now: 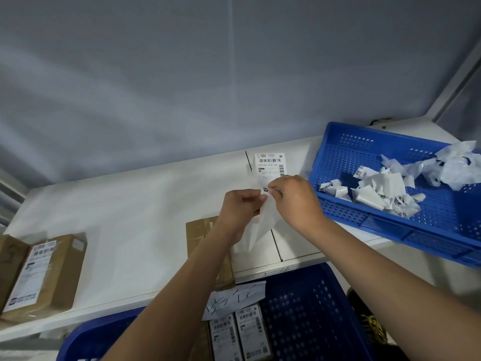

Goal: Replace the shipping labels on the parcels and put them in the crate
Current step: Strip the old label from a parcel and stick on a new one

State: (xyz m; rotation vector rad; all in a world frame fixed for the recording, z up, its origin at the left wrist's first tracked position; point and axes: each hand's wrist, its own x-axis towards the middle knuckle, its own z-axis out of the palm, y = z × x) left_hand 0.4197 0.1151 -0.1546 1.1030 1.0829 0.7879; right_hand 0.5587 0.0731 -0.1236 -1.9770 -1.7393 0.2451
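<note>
Above the white table, my right hand (292, 199) pinches the lower edge of a printed shipping label (270, 166) with a barcode. My left hand (239, 212) pinches the translucent white backing sheet (260, 227), which hangs down between my hands. Under my left forearm lies a brown cardboard parcel (203, 233) with no label showing on its visible top. A second brown parcel (44, 274) carrying a label lies at the table's left front. The blue crate (307, 308) below the table edge holds parcels with labels (239, 332).
A blue perforated tray (364, 217) at the right overhangs the table and holds several crumpled label scraps (385, 188). A white paper with handwriting (234, 298) hangs on the near crate's rim. A grey wall stands close behind the white table (130, 204).
</note>
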